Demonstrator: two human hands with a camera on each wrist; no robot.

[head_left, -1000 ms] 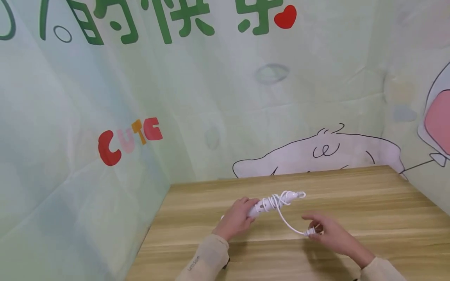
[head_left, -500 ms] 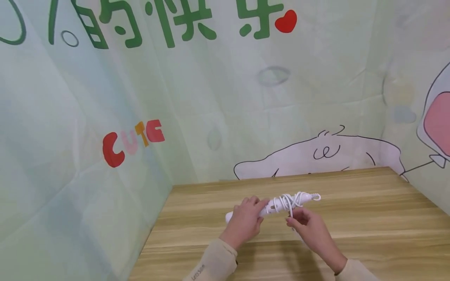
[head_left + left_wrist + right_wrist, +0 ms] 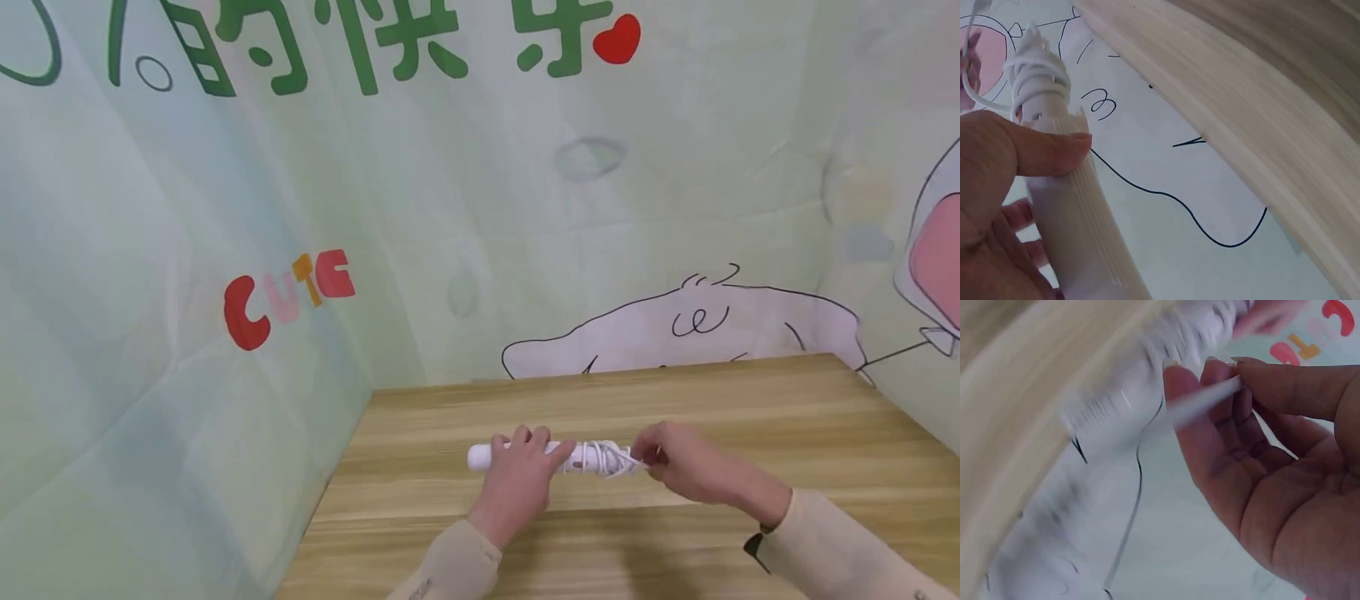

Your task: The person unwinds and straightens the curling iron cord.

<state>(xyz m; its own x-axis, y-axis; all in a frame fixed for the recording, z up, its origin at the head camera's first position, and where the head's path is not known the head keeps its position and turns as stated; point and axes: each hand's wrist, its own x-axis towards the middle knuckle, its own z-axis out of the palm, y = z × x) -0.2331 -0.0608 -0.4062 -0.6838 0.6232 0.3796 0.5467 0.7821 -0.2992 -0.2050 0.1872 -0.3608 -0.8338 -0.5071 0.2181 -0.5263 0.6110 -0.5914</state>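
A white, tube-shaped hair styling iron (image 3: 480, 457) is held level over the table, its white cord (image 3: 606, 460) wound in several loops round the right part. My left hand (image 3: 520, 477) grips the body, thumb along the ribbed side in the left wrist view, where the barrel (image 3: 1088, 231) runs out at the bottom. At the cord end, my right hand (image 3: 693, 467) pinches a free length of cord between thumb and fingertips. In the right wrist view that cord length (image 3: 1204, 403) is blurred, as is the wrapped iron behind it. The plug does not show clearly.
The wood-grain table (image 3: 420, 525) spreads under both hands. Behind it and to the left hangs a pale green printed cloth (image 3: 480, 208) with green characters, a red heart and a cartoon drawing. Beige sleeves (image 3: 832, 533) cover both forearms.
My right hand has gone from holding the plug below the iron, in under the loops, to the iron's right end with the cord. The iron has turned from tilted to nearly level.
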